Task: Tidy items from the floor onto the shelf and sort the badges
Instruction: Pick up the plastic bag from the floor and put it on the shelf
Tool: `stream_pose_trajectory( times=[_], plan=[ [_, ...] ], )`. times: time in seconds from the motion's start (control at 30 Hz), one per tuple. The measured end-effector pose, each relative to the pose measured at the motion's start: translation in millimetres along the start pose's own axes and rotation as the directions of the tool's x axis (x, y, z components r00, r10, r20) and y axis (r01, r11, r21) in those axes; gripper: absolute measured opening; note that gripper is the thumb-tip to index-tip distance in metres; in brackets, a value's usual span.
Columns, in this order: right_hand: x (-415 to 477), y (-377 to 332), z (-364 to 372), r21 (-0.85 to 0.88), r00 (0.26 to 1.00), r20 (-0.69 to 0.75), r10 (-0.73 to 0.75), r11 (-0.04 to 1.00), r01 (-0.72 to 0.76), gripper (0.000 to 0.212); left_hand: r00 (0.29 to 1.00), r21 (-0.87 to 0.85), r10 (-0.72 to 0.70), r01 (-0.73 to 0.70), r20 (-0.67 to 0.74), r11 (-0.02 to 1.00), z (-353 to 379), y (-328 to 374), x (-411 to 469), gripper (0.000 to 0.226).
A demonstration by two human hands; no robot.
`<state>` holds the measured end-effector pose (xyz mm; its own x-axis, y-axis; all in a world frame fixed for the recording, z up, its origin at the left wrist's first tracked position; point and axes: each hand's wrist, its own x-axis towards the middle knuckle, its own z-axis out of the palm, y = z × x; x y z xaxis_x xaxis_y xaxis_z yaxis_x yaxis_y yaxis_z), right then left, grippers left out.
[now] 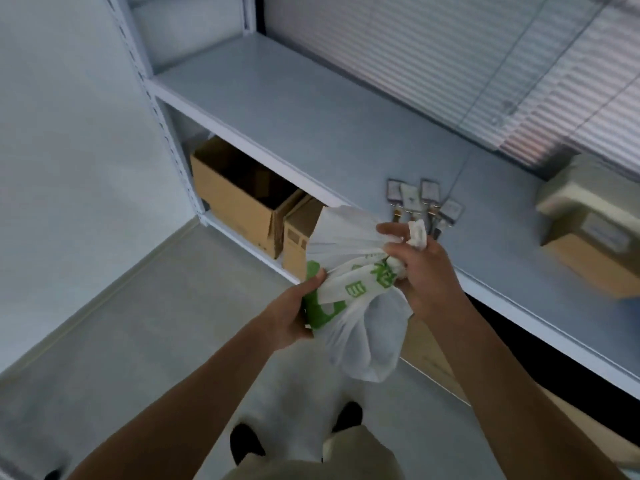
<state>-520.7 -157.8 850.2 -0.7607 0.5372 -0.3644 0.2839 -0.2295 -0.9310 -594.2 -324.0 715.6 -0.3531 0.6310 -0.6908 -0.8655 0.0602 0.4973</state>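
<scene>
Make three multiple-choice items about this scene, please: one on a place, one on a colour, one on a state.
1. Where do the badges lie?
A. on the shelf
B. on the floor
C. in a box

2. What colour is the print on the plastic bag?
A. red
B. green
C. blue

3. How is the bag held?
A. by no hand
B. by one hand
C. by both hands

Key: 1 A, they rest on the shelf surface. 2 B, green marks show on white. 3 C, the left hand and right hand both grasp it.

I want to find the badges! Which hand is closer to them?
Right. The right hand grips the plastic bag just in front of the badges on the shelf. The left hand holds the bag lower, farther away.
</scene>
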Motion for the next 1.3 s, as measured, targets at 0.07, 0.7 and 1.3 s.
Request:
stream_pose_trajectory(
  times=[0.07,0.7,1.3],
  plan=[
    [4,-18,-34,0.066,0.998,-0.068,-0.008,0.998,0.013,0.026,0.991,-0.058,-0.014,0.022,0.135,0.998,38,3,12,0.068],
    [145,-123,-304,-0.123,0.97,-0.18,-0.161,0.982,0.14,0.019,0.933,0.359,0.28,-0.348,0.227,0.866,315,45,187,0.115],
    [353,-125,-372,-0.456,0.882,-0.384,-0.273,0.887,0.075,0.016,0.835,0.67,0.502,-0.506,0.224,0.543,400,130,411,0.112]
  ],
)
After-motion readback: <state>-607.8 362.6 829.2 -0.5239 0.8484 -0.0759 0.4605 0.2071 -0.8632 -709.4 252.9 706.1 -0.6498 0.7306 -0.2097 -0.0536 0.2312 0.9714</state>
